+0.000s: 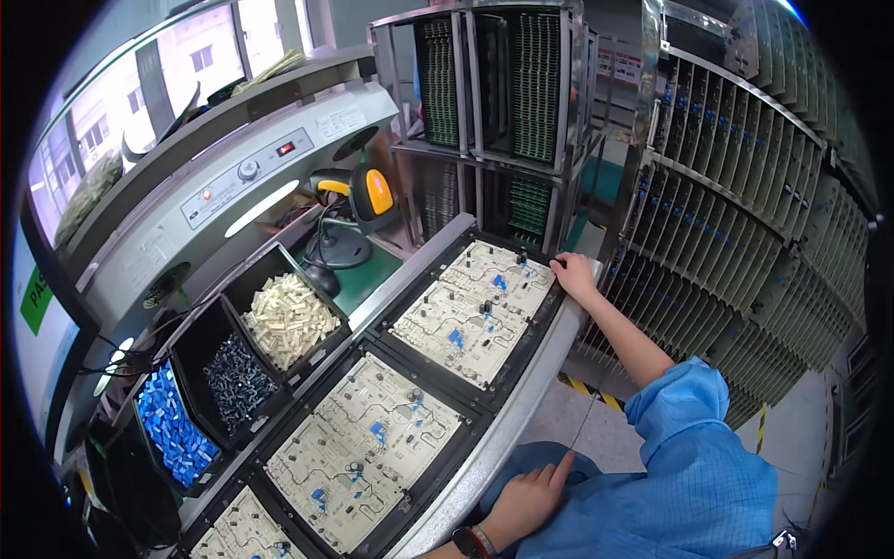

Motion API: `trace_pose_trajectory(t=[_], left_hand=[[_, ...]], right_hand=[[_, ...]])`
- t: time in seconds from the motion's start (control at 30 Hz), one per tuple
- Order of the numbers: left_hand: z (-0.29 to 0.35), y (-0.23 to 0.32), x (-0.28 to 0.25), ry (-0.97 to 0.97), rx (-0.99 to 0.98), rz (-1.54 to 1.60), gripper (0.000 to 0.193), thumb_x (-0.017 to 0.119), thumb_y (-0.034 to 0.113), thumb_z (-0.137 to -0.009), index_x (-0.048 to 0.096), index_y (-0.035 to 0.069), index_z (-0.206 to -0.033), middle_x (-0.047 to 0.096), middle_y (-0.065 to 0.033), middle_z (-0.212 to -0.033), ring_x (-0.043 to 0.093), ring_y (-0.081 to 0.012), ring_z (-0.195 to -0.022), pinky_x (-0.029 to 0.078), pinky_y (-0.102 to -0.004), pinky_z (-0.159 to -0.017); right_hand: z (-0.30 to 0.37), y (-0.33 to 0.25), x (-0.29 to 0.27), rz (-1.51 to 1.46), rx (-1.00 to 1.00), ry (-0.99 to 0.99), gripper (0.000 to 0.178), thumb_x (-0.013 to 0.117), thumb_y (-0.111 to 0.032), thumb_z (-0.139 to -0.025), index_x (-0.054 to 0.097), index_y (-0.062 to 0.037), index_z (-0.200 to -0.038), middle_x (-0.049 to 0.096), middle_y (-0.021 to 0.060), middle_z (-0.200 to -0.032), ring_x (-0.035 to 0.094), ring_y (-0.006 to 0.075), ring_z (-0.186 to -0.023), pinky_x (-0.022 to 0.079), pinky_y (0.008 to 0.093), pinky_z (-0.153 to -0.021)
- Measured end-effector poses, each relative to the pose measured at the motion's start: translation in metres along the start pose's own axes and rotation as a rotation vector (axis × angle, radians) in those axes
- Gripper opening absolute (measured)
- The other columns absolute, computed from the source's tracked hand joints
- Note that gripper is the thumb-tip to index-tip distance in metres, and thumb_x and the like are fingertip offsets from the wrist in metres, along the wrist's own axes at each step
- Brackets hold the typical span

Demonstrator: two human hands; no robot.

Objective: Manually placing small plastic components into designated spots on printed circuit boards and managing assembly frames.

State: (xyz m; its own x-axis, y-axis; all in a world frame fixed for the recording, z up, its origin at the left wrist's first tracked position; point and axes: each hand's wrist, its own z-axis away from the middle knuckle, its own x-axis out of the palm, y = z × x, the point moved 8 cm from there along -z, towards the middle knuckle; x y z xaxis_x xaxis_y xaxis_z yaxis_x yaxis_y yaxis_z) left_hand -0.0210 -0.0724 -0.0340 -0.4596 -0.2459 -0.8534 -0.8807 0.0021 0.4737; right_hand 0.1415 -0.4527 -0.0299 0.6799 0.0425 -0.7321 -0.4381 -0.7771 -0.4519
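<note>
My right hand (575,274) is at the far right corner of a black carrier frame (518,359), its fingers curled over the edge. In that frame lie pale circuit boards (463,312) fitted with blue and black components. My left hand (527,501) rests on my lap beside the metal bench edge, index finger stretched out, holding nothing visible. A dark watch (467,543) is on that wrist. A second carrier (430,498) with similar boards sits nearer, and a third, holding another board (244,527), is cut off at the lower edge.
Left of the carriers stand black bins of white parts (290,320), dark small parts (239,380) and blue parts (173,430). Behind them are a yellow-black barcode scanner (371,194) and a light hood (219,177). Board racks (736,205) rise at the right; another rack (477,158) stands behind.
</note>
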Motion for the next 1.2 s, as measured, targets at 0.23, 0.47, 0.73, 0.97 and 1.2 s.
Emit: trace_pose_trajectory(t=[0.23, 0.47, 0.73, 0.97, 1.2], left_hand=[[-0.009, 0.002, 0.004, -0.009, 0.005, -0.014, 0.066, 0.06, 0.019, -0.078, 0.033, 0.001, -0.135, 0.06, -0.0105, -0.087, 0.061, -0.0256, -0.072, 0.05, -0.0332, -0.064], [-0.007, -0.005, 0.004, 0.128, -0.04, 0.036, 0.058, 0.052, 0.014, -0.079, 0.036, -0.003, -0.131, 0.06, -0.0124, -0.089, 0.061, -0.0246, -0.076, 0.049, -0.0341, -0.068], [-0.016, 0.0, 0.002, 0.257, 0.045, 0.044, 0.049, 0.054, 0.017, -0.077, 0.048, -0.006, -0.119, 0.061, -0.0131, -0.075, 0.063, -0.0293, -0.067, 0.048, -0.0388, -0.058], [-0.02, -0.006, 0.016, 0.22, -0.017, 0.038, 0.054, 0.056, 0.02, -0.075, 0.047, -0.006, -0.121, 0.062, -0.0144, -0.078, 0.063, -0.0294, -0.066, 0.049, -0.0391, -0.059], [-0.031, -0.01, 0.014, 0.221, -0.007, 0.067, 0.053, 0.055, 0.018, -0.075, 0.046, -0.007, -0.121, 0.062, -0.0144, -0.078, 0.063, -0.0293, -0.066, 0.049, -0.0392, -0.058]], right_hand=[[-0.006, 0.011, -0.003, 0.018, -0.031, -0.003, 0.025, 0.061, -0.022, -0.08, 0.068, -0.0023, -0.093, 0.066, 0.0178, -0.091, 0.06, 0.0339, -0.09, 0.046, 0.0417, -0.083], [-0.02, 0.018, 0.041, -0.113, -0.1, -0.181, 0.027, 0.047, -0.014, -0.085, 0.066, -0.0031, -0.101, 0.065, 0.0148, -0.103, 0.06, 0.0286, -0.099, 0.045, 0.0384, -0.09], [-0.115, 0.203, 0.085, -0.297, -0.018, -0.374, 0.041, 0.051, -0.034, -0.092, 0.06, -0.0028, -0.116, 0.061, 0.008, -0.116, 0.055, 0.0175, -0.104, 0.039, 0.0273, -0.092], [-0.111, 0.198, 0.113, -0.423, -0.007, -0.437, 0.035, 0.053, -0.025, -0.092, 0.061, 0.0001, -0.115, 0.063, 0.0094, -0.112, 0.056, 0.0177, -0.103, 0.038, 0.0265, -0.093], [-0.121, 0.204, 0.108, -0.374, -0.059, -0.444, 0.029, 0.052, -0.019, -0.091, 0.063, -0.0008, -0.11, 0.064, 0.0078, -0.107, 0.056, 0.0167, -0.099, 0.039, 0.0266, -0.092]])
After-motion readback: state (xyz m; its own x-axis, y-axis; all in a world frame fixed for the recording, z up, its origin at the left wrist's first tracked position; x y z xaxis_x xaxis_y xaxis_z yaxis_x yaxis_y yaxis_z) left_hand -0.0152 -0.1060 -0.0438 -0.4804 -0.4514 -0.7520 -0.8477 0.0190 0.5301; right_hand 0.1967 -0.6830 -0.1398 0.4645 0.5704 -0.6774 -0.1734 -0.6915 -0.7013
